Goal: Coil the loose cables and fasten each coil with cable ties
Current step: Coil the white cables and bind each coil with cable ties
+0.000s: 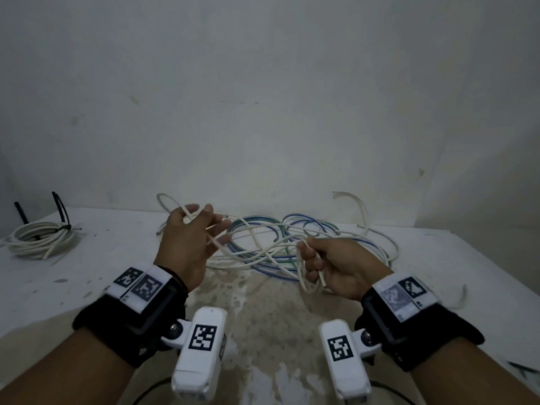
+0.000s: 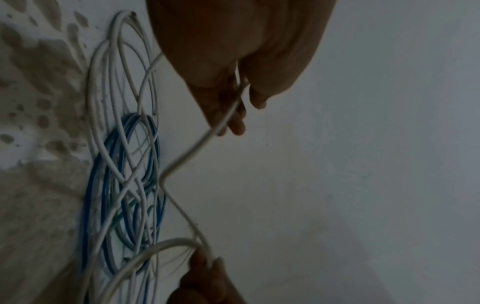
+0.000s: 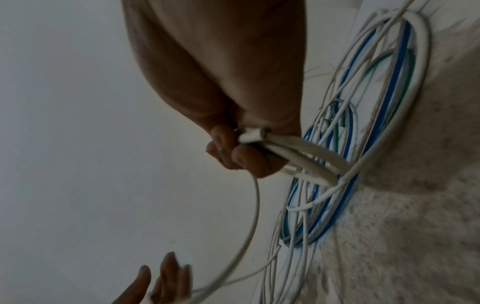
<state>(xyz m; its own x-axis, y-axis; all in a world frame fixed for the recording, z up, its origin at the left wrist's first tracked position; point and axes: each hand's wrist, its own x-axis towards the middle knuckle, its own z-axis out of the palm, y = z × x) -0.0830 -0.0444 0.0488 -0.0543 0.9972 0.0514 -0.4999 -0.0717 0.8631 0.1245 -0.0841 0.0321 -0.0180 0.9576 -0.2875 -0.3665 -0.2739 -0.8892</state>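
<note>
My right hand (image 1: 327, 267) grips several small loops of a white cable (image 1: 304, 280) in a closed fist, just above the table; the right wrist view shows the loops (image 3: 298, 152) bunched under the curled fingers (image 3: 233, 152). From the fist the white cable (image 2: 182, 164) runs to my left hand (image 1: 204, 229), raised at the left of the pile. It passes between the thumb and straight, spread fingers (image 2: 233, 123), which do not clamp it. Behind both hands lies a loose tangle of white, blue (image 1: 304, 217) and green cables.
A finished white coil (image 1: 38, 238) bound with a black cable tie (image 1: 62, 220) lies at the table's far left. The white table (image 1: 87, 287) has a worn brown patch in front of me. A wall rises just behind the tangle. Thin dark strips (image 1: 521, 371) lie at the right edge.
</note>
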